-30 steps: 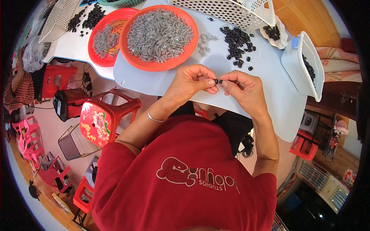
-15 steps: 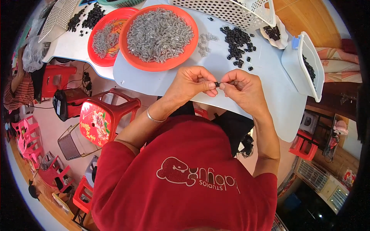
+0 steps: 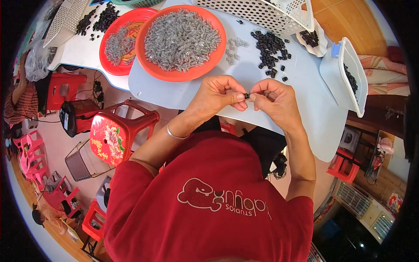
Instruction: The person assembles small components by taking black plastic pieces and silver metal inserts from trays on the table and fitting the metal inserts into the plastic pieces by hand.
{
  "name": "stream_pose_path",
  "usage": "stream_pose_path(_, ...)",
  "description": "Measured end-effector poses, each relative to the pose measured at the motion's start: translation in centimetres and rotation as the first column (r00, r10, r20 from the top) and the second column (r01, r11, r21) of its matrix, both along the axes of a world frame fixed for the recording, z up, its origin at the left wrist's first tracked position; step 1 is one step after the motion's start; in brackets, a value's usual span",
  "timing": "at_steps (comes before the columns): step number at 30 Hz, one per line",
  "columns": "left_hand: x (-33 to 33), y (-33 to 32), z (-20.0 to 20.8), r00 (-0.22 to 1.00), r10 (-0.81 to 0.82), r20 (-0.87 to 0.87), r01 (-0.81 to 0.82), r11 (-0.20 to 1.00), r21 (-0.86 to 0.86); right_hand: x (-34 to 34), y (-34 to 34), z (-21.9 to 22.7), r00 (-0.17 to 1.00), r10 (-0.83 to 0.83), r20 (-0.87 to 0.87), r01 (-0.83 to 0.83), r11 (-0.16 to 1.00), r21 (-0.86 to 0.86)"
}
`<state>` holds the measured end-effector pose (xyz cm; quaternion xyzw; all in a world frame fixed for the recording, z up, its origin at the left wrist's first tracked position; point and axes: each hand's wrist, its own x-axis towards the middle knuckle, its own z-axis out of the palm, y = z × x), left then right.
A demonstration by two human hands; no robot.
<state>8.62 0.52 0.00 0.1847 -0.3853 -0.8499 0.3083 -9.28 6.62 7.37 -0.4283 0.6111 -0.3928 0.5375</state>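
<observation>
Between my two hands, just over the table's near edge, is a small black plastic part (image 3: 247, 96). My left hand (image 3: 222, 94) pinches it from one side with thumb and fingertips. From the other side my right hand (image 3: 273, 99) grips the same piece, thumb against fingers. The fingertips hide most of it. Beyond my hands, several loose black parts (image 3: 268, 50) lie in a pile on the pale blue tabletop (image 3: 174, 94). To their left is a small scatter of clear plastic pieces (image 3: 235, 46). A big orange-red bowl (image 3: 144, 59) is heaped with grey, clear-looking pieces (image 3: 181, 39).
A red plate (image 3: 109, 63) with clear pieces stands left of the bowl. White perforated baskets (image 3: 257, 17) line the back. At the right are a scalloped white dish (image 3: 321, 46) and a white bin (image 3: 336, 72) holding black parts. A red stool (image 3: 109, 139) stands to my left.
Hardly anything differs. Both hands keep their pinch on the black part in the same place, and the view has shifted very slightly.
</observation>
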Motion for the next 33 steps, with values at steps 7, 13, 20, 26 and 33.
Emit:
stream_pose_path(7,-0.4,0.5,0.0,0.996,0.078,0.037,-0.076,0.995,-0.062,0.6,0.9,-1.1,0.952,-0.003,-0.307,-0.075,0.967,-0.243)
stream_pose_path(13,-0.5,0.8,-0.4,0.997,0.070,0.040,-0.064,0.990,-0.126,0.1,0.7,-0.7,0.809,0.065,-0.584,-0.371,0.828,-0.421)
stream_pose_path(20,-0.1,0.5,0.2,0.998,-0.039,0.045,0.044,0.993,-0.108,-1.9,0.1,-2.1,0.977,0.214,-0.014,-0.214,0.976,-0.034)
stream_pose_path(26,-0.1,0.5,-0.4,0.995,-0.091,0.043,0.096,0.986,-0.135,-1.6,0.7,-3.9,0.982,0.165,0.094,-0.160,0.985,-0.063)
stream_pose_path(33,-0.6,0.3,2.1,0.996,-0.014,0.093,0.032,0.980,-0.199,-2.4,2.2,-4.5,0.969,-0.005,0.247,0.032,0.994,-0.106)
